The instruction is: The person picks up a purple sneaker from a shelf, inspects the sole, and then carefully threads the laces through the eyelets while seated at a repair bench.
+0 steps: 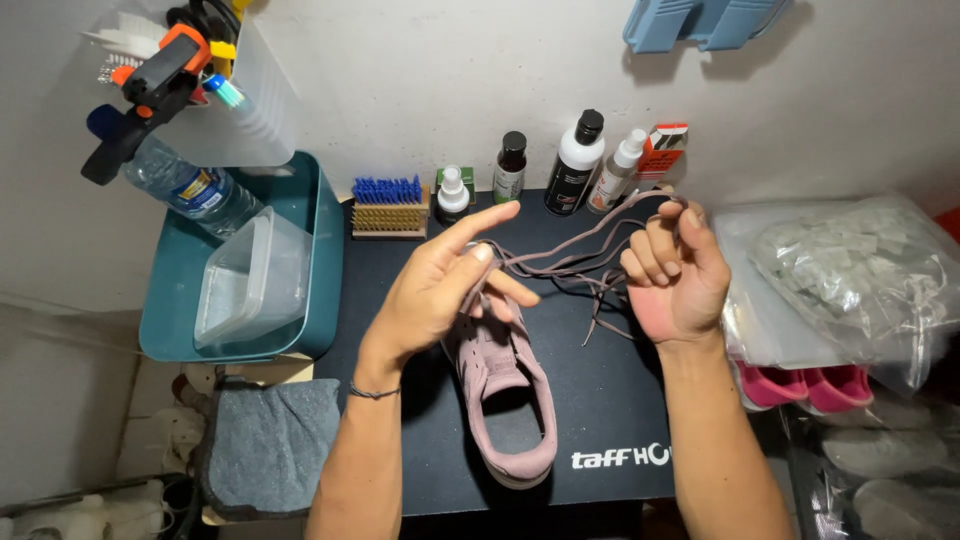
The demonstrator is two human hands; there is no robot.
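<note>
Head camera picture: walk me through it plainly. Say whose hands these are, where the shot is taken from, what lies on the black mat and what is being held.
There is no machine here. A person wears a camera on the head, so you look down at their own two bare hands. The left hand pinches a mauve lace just above a mauve suede shoe, which lies on a black mat. The right hand holds the gathered loops of the same lace higher up. Behind stand a brush and several bottles. A teal tub with a clear container sits at the left; plastic bags lie at the right.
</note>
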